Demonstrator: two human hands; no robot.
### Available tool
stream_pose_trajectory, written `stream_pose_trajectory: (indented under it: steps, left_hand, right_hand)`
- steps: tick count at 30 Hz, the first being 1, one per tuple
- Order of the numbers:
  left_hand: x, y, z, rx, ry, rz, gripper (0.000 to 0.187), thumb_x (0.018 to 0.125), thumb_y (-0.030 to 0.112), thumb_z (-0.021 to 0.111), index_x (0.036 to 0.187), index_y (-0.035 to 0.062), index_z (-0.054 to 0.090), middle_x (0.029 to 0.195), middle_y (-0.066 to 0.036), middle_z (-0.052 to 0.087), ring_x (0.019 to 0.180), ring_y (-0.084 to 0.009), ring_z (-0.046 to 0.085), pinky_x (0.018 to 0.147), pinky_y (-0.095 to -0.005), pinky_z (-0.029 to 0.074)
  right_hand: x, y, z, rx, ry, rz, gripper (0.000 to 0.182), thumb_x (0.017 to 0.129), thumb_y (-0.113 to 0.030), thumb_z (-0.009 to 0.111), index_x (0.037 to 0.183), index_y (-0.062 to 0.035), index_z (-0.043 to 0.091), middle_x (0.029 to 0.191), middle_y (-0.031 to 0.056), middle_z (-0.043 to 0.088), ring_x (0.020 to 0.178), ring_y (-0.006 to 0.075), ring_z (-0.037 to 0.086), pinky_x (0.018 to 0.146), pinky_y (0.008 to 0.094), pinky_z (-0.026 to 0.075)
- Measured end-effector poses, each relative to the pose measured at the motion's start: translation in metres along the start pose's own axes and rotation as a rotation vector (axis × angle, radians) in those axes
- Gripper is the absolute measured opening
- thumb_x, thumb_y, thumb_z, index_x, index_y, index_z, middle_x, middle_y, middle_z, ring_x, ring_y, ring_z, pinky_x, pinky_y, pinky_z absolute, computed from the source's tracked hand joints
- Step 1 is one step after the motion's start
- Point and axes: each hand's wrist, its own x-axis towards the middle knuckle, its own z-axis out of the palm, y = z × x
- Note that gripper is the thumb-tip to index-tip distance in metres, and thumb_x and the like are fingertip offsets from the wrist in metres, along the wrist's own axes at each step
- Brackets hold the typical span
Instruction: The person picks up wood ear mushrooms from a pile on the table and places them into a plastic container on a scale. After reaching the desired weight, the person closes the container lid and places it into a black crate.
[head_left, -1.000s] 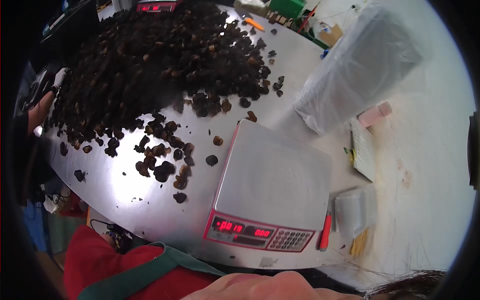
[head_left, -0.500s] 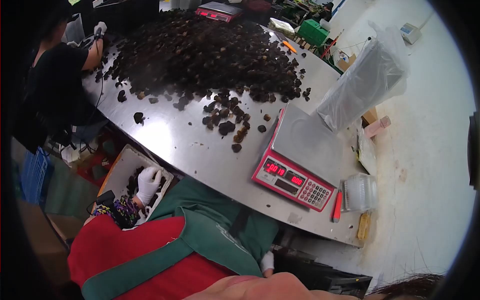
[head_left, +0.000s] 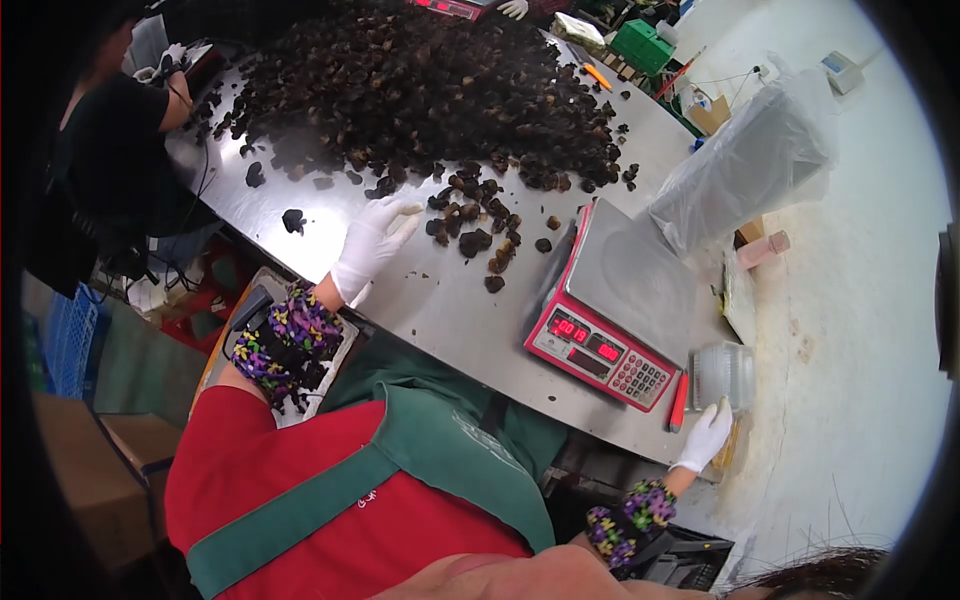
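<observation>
My left hand (head_left: 375,245), in a white glove, is over the steel table (head_left: 440,330) with its fingers stretched out and nothing visible in them. Its fingertips point at a small group of dark brown, mushroom-like pieces (head_left: 475,243) beside the large heap (head_left: 420,95). My right hand (head_left: 707,437), also white-gloved, is at the table's right corner. Its extended fingers are right at the lower edge of a stack of clear plastic containers (head_left: 722,375). Close by lies a red-handled tool (head_left: 678,402). Between my hands stands a red scale (head_left: 600,345) with a bare metal pan and lit digits.
A white box (head_left: 335,370) with dark pieces stands below my left forearm. A clear plastic bag (head_left: 745,165) rises behind the scale. At the left, a person in black (head_left: 115,150) works at the table; another gloved hand (head_left: 514,9) shows at the far edge.
My left hand has come up out of the white box and over the table. My right hand has risen from beside the apron to the plastic containers. The view has shifted slightly.
</observation>
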Motion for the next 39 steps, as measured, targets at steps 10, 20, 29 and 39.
stream_pose_trajectory:
  steps: [10,20,29,39]
  left_hand:
    - [0.055,-0.027,0.091,0.146,-0.308,0.053,0.039,0.088,0.023,0.072,0.126,0.0135,0.066,0.125,-0.014,0.061,0.116,-0.0366,0.057,0.100,-0.0435,0.048]
    - [0.057,-0.001,0.089,0.082,-0.180,-0.022,0.026,0.078,0.014,0.080,0.100,0.0064,0.068,0.097,-0.010,0.066,0.092,-0.0305,0.063,0.083,-0.0400,0.051]
    - [0.012,0.031,0.084,-0.038,-0.472,0.197,0.027,0.080,0.017,0.078,0.104,0.0095,0.070,0.092,-0.008,0.068,0.086,-0.0303,0.065,0.077,-0.0412,0.053]
    - [0.078,-0.019,0.135,0.445,-0.409,0.296,0.008,0.086,0.022,0.068,0.090,0.0158,0.069,0.087,-0.004,0.063,0.087,-0.0259,0.064,0.080,-0.0390,0.048]
  right_hand:
    - [0.064,0.050,0.049,-0.595,-0.175,0.150,0.038,0.097,-0.025,0.058,0.130,-0.0069,0.065,0.126,0.0172,0.066,0.113,0.0365,0.063,0.095,0.0461,0.051]
    - [0.079,0.103,0.050,-0.545,-0.342,0.275,0.031,0.091,-0.032,0.067,0.109,-0.0066,0.070,0.104,0.0181,0.071,0.098,0.0387,0.066,0.084,0.0493,0.052]
    - [0.079,-0.004,0.010,-0.096,0.217,-0.022,0.017,0.099,-0.011,0.059,0.105,0.0025,0.067,0.102,0.0218,0.068,0.098,0.0368,0.062,0.090,0.0459,0.048]
    - [-0.005,-0.188,0.063,0.020,-0.057,-0.509,0.024,0.088,-0.010,0.071,0.112,-0.0143,0.070,0.104,0.0048,0.067,0.101,0.0266,0.062,0.110,0.0559,0.037]
